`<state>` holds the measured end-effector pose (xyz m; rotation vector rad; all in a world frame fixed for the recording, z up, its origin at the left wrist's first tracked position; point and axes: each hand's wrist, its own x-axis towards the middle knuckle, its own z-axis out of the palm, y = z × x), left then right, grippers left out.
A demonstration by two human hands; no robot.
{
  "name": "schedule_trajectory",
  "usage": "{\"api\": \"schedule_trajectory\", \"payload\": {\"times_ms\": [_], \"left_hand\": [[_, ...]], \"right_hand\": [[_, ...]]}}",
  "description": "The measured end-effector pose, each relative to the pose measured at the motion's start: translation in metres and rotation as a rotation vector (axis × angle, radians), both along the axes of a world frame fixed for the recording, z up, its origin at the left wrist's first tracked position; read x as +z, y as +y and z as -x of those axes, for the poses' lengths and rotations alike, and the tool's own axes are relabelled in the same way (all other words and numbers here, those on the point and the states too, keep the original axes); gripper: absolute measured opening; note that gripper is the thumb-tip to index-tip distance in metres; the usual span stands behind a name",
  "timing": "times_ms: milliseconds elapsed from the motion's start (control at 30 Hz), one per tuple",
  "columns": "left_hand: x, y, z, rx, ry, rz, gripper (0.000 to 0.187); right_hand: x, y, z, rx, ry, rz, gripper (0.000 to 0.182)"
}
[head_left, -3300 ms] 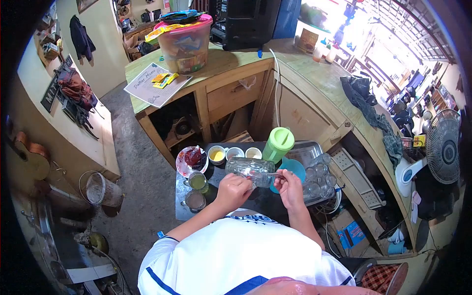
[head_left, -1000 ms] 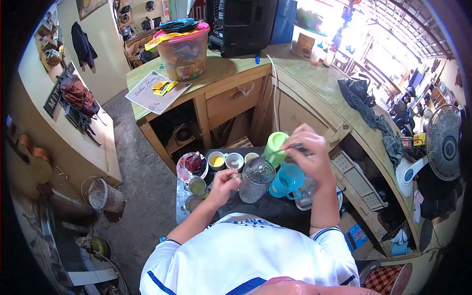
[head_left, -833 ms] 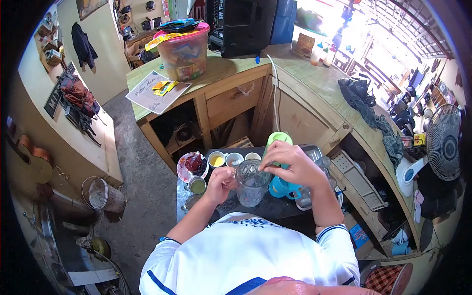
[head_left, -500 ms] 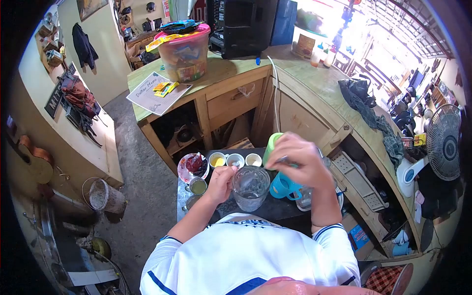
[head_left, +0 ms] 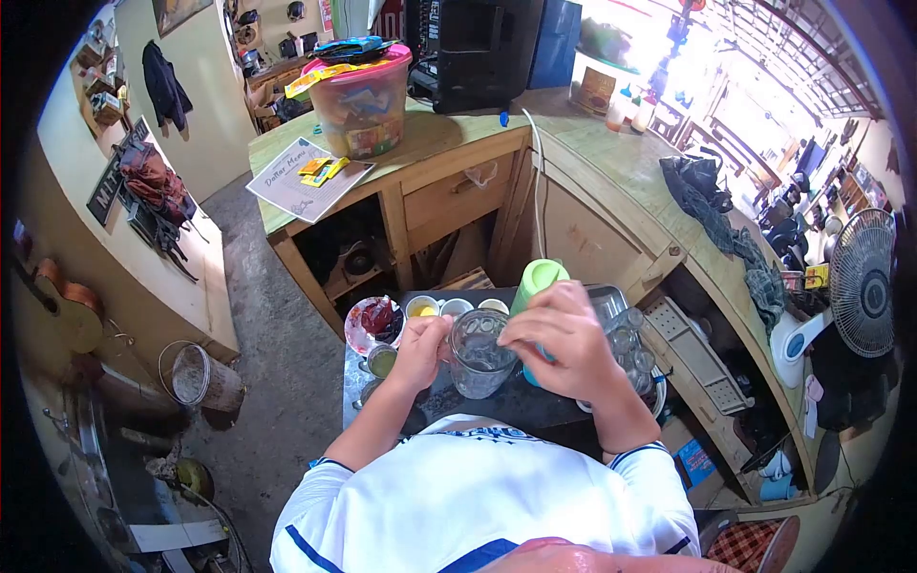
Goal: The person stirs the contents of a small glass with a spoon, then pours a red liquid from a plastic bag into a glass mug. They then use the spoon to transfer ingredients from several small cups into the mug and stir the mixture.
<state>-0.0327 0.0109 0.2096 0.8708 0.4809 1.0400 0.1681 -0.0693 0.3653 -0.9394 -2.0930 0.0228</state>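
Note:
My left hand [head_left: 420, 351] grips a clear glass pitcher [head_left: 480, 368] by its left side, where the handle seems to be. At the pitcher's right rim is my right hand [head_left: 564, 339], its fingers pinched together; whatever they hold is hidden. Behind my right hand stands a green lidded tumbler [head_left: 541, 276]. A blue mug is mostly covered by that hand. Beyond the pitcher are several white cups, one with yellow contents [head_left: 422, 307]. To their left lies a plate with dark red packets [head_left: 377, 320]. A glass mug with greenish contents [head_left: 382, 363] sits near my left wrist.
Several clear glasses [head_left: 630, 344] stand on a tray at the right of the small dark table [head_left: 430, 406]. A wooden counter [head_left: 458, 143] wraps around the front, bearing a tub of packets [head_left: 361, 110] and a menu sheet [head_left: 291, 191]. A fan [head_left: 860, 286] stands far right.
My right hand has moved left and down from near the green tumbler to the pitcher's rim. The left hand still holds the pitcher, which has shifted slightly.

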Motion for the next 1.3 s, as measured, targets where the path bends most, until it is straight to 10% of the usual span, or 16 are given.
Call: {"api": "schedule_trajectory", "payload": {"times_ms": [433, 900, 1300], "left_hand": [[0.042, -0.024, -0.008, 0.164, 0.155, -0.013, 0.034], [0.044, -0.013, 0.005, -0.049, 0.302, -0.394, 0.034], [0.054, -0.022, 0.003, 0.168, 0.605, -0.91, 0.037]], "right_hand": [[-0.018, -0.001, -0.002, -0.036, 0.2, 0.003, 0.019], [-0.014, -0.014, -0.018, -0.411, 0.203, -0.099, 0.01], [-0.04, -0.001, -0.001, -0.28, 0.055, 0.13, 0.002]]}}
